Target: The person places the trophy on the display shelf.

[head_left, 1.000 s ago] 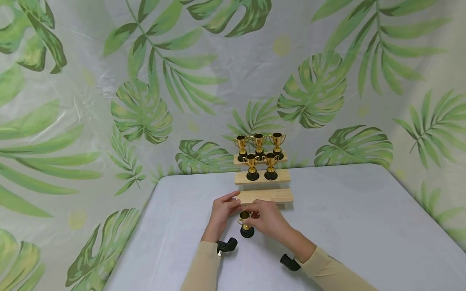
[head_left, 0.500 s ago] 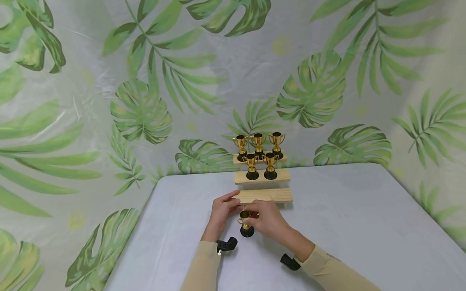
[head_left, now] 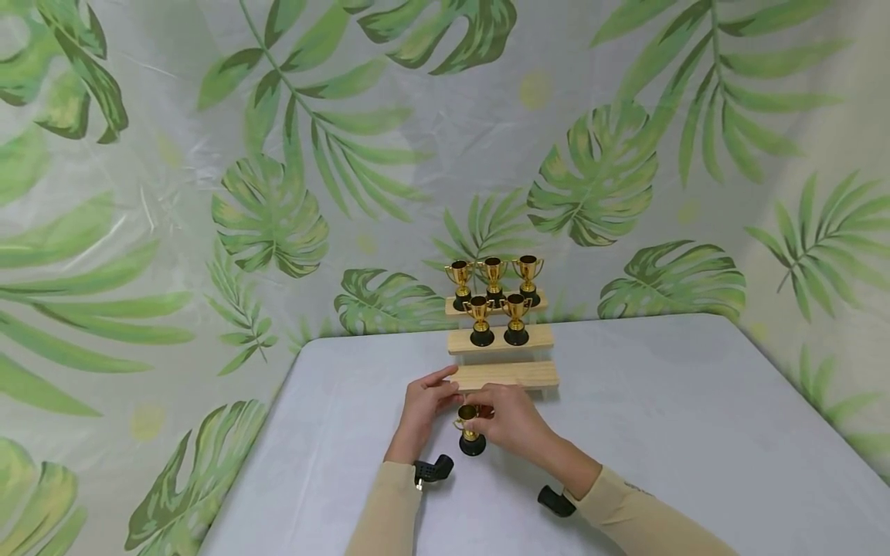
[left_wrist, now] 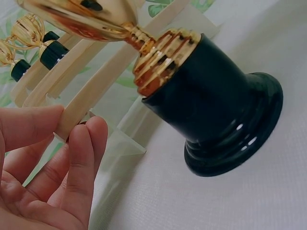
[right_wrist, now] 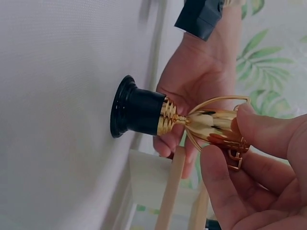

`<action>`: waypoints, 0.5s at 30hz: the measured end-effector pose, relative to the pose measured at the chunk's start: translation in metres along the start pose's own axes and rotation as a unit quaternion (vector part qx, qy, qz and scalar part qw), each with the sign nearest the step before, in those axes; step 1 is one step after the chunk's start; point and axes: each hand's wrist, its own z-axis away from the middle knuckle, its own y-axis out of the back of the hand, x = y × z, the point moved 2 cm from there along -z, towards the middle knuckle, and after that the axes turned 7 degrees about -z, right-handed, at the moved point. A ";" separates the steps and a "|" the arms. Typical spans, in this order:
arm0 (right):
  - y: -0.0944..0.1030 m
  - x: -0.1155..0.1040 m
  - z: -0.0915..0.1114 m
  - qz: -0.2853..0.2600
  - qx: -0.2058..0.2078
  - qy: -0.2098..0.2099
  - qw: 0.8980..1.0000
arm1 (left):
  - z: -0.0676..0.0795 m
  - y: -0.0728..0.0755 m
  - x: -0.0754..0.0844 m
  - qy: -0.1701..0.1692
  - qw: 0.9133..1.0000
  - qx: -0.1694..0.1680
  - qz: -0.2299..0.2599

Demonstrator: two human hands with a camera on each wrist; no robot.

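Observation:
My right hand [head_left: 513,417] pinches a small gold trophy cup [right_wrist: 211,125] by its bowl, thumb on one side and fingers on the other. The trophy stands upright in the head view, its black base [left_wrist: 206,105] close over the table, just in front of a stepped wooden rack. My left hand [head_left: 424,403] grips the left end of the rack's lowest wooden shelf [head_left: 507,375] between thumb and fingertips, as the left wrist view shows. That shelf carries no trophy. On the middle shelf [head_left: 542,337] stand two trophies [head_left: 516,318], and three more [head_left: 493,279] stand on the top shelf [head_left: 455,307].
Clear side supports [left_wrist: 127,139] hold up the shelves. A white-covered table [head_left: 653,417] extends to both sides of the rack. Behind it hangs a leaf-printed curtain [head_left: 445,154]. Black wrist-camera mounts [head_left: 434,469] sit on both wrists.

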 end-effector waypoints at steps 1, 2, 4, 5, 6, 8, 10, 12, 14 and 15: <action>0.000 0.000 0.000 -0.001 0.000 0.000 1.000 | 0.000 0.000 -0.001 -0.001 1.000 0.000 0.000; -0.001 0.001 0.000 -0.002 -0.001 -0.001 1.000 | 0.000 0.000 -0.001 -0.001 1.000 0.001 -0.001; -0.001 0.001 0.000 -0.002 -0.001 0.000 1.000 | 0.001 0.000 -0.001 -0.002 1.000 0.001 -0.001; -0.001 0.001 0.000 -0.004 -0.001 0.001 1.000 | 0.001 -0.001 -0.001 -0.002 1.000 0.001 0.000; -0.001 0.000 0.001 -0.006 -0.001 0.000 1.000 | 0.001 -0.001 -0.001 -0.004 1.000 0.001 0.000; -0.001 0.000 0.001 -0.006 -0.001 0.001 1.000 | 0.001 -0.001 -0.001 -0.006 1.000 -0.001 0.002; -0.001 -0.001 0.001 -0.007 0.000 0.001 1.000 | 0.001 -0.001 -0.001 -0.006 1.000 -0.003 0.005; -0.001 -0.002 0.001 -0.006 -0.001 0.001 1.000 | 0.001 -0.001 -0.001 -0.007 1.000 -0.003 0.006; 0.000 -0.003 0.001 -0.005 -0.002 0.001 1.000 | 0.001 0.000 -0.001 -0.006 1.000 -0.002 0.005; 0.001 -0.003 0.001 -0.004 -0.002 0.000 1.000 | 0.001 0.000 -0.001 -0.006 1.000 -0.001 0.004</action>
